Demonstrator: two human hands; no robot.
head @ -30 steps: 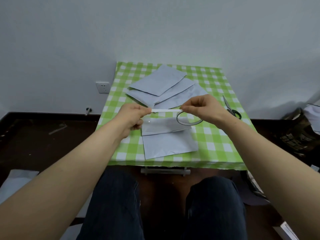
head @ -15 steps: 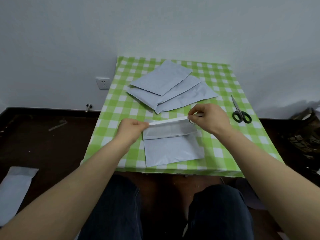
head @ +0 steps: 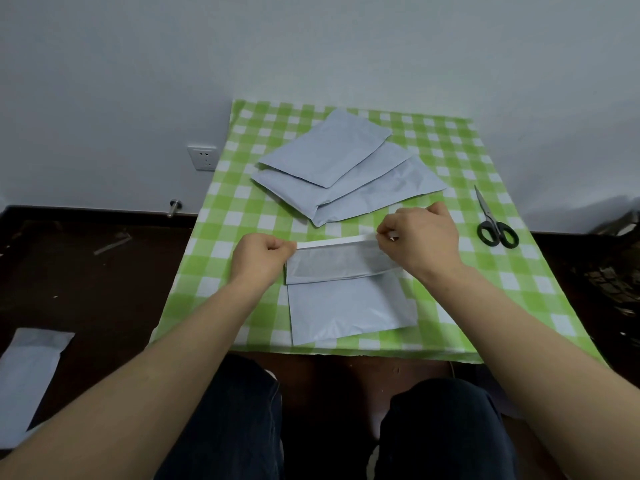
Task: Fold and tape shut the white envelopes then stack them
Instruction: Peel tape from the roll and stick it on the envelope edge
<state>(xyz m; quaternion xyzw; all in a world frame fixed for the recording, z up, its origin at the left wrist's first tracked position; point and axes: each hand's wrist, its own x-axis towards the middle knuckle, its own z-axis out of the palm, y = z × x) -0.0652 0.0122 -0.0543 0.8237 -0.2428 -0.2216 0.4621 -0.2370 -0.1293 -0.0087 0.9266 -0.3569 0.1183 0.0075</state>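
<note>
A white envelope [head: 349,310] lies near the front edge of the green checked table [head: 242,209], its top flap [head: 332,268] folded down. A white strip of tape [head: 334,242] is stretched along the fold's top edge. My left hand [head: 259,258] pinches the strip's left end and my right hand [head: 420,237] pinches its right end. The tape roll is hidden under my right hand. Three more white envelopes [head: 332,168] lie overlapped at the back of the table.
Black-handled scissors [head: 493,220] lie at the table's right side. Another white envelope [head: 27,372] lies on the dark floor at the left. A wall stands right behind the table. My knees are under the front edge.
Both hands have lowered the stretched tape strip from above the table down to the folded flap's top edge. The tape roll, visible before, is now hidden by my right hand.
</note>
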